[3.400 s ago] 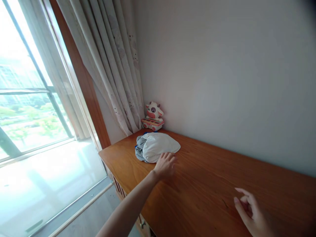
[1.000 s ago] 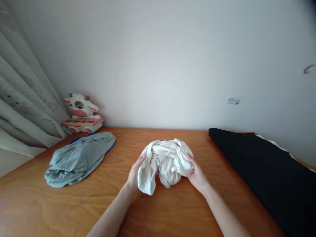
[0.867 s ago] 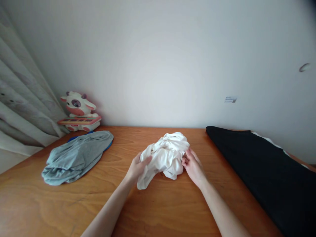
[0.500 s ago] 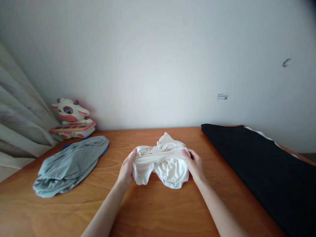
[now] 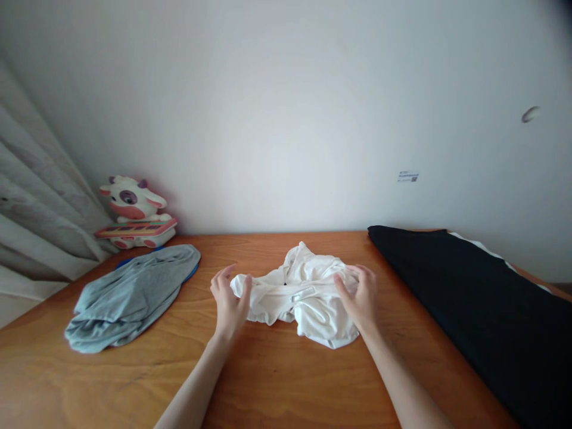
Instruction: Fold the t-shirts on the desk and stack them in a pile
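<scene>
A crumpled white cloth garment (image 5: 313,292) lies in the middle of the wooden table, with a small label showing near its centre. My left hand (image 5: 230,301) is at the garment's left end, fingers and thumb spread apart around the edge without closing on it. At the right end my right hand (image 5: 360,295) has its thumb on top of the fabric and its fingers behind, gripping the cloth.
A grey garment (image 5: 134,298) with something blue under it lies on the table (image 5: 272,381) at the left. Behind it stands a cow toy (image 5: 136,211) with a keyboard. Folded black cloth (image 5: 469,304) covers the right side. A curtain (image 5: 40,196) hangs far left.
My left hand has opened and moved slightly left, letting go of the cloth. My right hand has shifted right, and the white garment is more stretched out sideways, its label now showing.
</scene>
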The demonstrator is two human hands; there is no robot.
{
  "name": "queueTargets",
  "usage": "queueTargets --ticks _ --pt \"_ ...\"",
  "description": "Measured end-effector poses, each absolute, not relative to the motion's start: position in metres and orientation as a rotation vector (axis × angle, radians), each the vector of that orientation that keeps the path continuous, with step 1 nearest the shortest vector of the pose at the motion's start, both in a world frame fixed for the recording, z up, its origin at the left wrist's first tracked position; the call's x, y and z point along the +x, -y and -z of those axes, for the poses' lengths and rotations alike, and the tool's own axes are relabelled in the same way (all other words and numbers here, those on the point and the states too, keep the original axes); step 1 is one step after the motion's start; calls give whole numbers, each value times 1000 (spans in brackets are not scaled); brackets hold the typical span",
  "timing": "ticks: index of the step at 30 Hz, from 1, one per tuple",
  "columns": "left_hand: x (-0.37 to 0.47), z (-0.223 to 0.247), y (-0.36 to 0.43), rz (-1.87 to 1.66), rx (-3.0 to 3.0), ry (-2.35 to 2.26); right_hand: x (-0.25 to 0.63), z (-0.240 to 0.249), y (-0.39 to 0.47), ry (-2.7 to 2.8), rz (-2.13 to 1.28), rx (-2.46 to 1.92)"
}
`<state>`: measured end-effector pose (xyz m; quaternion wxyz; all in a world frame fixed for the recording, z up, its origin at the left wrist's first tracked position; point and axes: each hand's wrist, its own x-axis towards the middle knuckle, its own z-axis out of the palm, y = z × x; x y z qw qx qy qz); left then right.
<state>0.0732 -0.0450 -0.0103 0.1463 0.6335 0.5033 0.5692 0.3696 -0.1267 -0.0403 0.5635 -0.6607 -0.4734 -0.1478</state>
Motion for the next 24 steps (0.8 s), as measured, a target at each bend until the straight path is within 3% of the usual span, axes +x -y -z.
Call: queueTargets --ticks 3,7,11,15,18,24 --pt "78 7 61 -1253 2520 -1157 365 36 131 1174 434 -1667" --pt "84 8 71 -910 2746 -1054 364 33 137 1422 109 -1648" --pt "82 12 63 -755 2630 -1243 358 35 143 1714 -209 -1696" --pt "84 5 66 -742 2395 -1297 345 37 142 1768 -33 -1757" --pt "96 -5 84 -714 2158 -1042 336 39 135 1496 133 -1906" --pt "121 -11 129 -366 1753 -405 317 49 124 1200 -271 -1739"
